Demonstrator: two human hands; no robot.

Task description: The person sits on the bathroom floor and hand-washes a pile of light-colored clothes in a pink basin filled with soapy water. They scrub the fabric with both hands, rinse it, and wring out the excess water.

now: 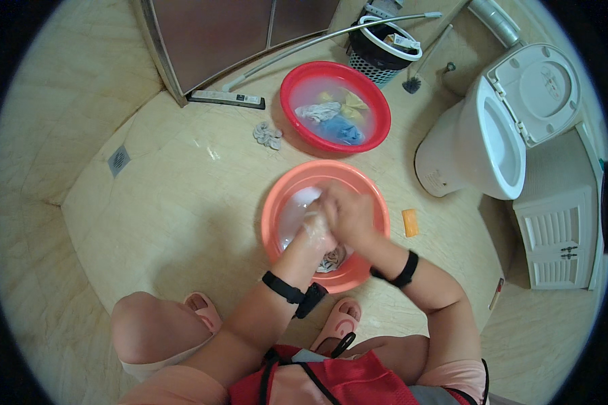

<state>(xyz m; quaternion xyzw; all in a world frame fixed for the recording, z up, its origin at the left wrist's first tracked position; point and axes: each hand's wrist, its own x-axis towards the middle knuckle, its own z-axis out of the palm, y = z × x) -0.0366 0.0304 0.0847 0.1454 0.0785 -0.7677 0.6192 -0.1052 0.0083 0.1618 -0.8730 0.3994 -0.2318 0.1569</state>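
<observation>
Both my hands are pressed together above the orange basin (270, 226), which stands on the floor between my feet and holds cloudy, soapy water. My left hand (316, 221) is wet with suds and closed, its fingers mostly hidden behind the other hand. Curled into a fist against it, my right hand (349, 210) is slightly blurred. Whatever they grip between them cannot be made out. Below the hands, a dark-and-light patterned cloth (331, 260) lies in the basin. An orange bar of soap (410, 223) rests on the floor to the right.
Farther off, a red basin (383, 111) holds white, yellow and blue cloths in cloudy water. Beside it lie a crumpled grey cloth (268, 136) and a long-handled floor squeegee (226, 100). A waste basket (375, 69), toilet brush (412, 84) and toilet (452, 145) stand right; a drain (119, 161) is left.
</observation>
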